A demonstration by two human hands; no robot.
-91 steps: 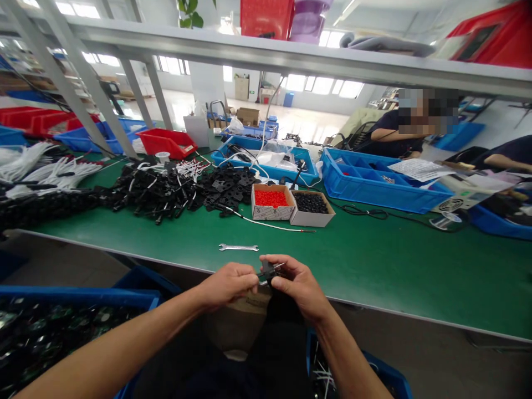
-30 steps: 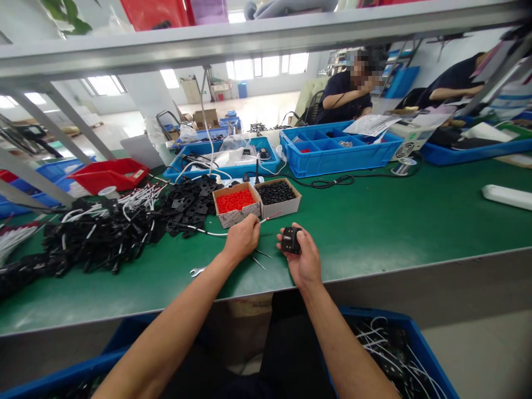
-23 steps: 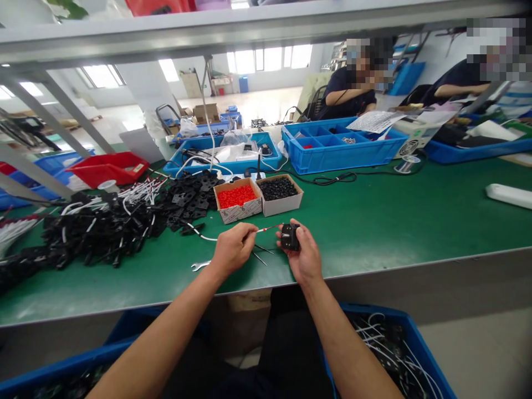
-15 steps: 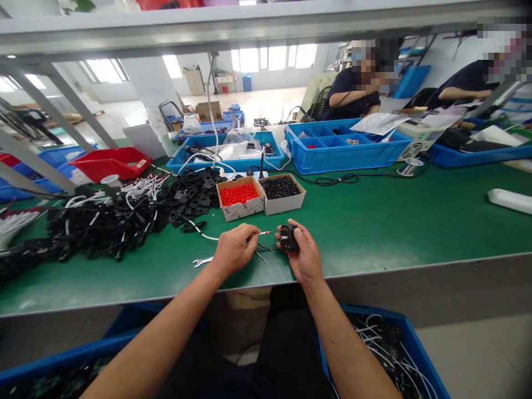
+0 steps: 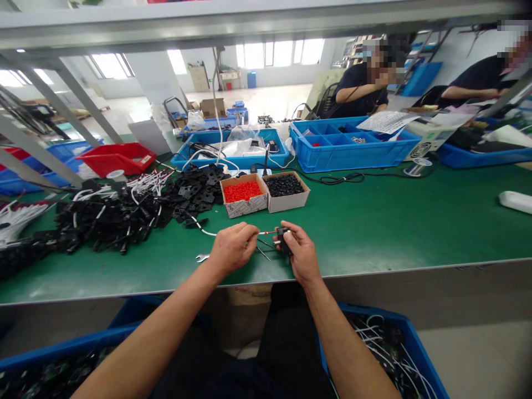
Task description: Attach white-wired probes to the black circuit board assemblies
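My left hand (image 5: 235,247) is closed on a white cable (image 5: 205,231), pinching it close to its red-marked end. From there a thin wire end reaches to a small black plastic housing (image 5: 283,240) with metal pins on its left side. My right hand (image 5: 305,256) is closed around that housing, thumb on its near face. Whether the wire sits inside the housing I cannot tell. Thin dark rods (image 5: 263,254) lie on the bench just under the hands, and a wrench (image 5: 202,257) is partly hidden behind my left forearm.
Beyond my hands stand a box of red pieces (image 5: 245,208) and a box of black pieces (image 5: 290,203). Black cabled parts (image 5: 112,219) are heaped at left. Blue bins (image 5: 349,158) line the back; another bin (image 5: 424,354) sits below the edge. Two people sit across the bench.
My right hand has turned the black housing so that its pins point left toward my left hand. The left hand keeps its pinch on the cable. The whole view has shifted slightly.
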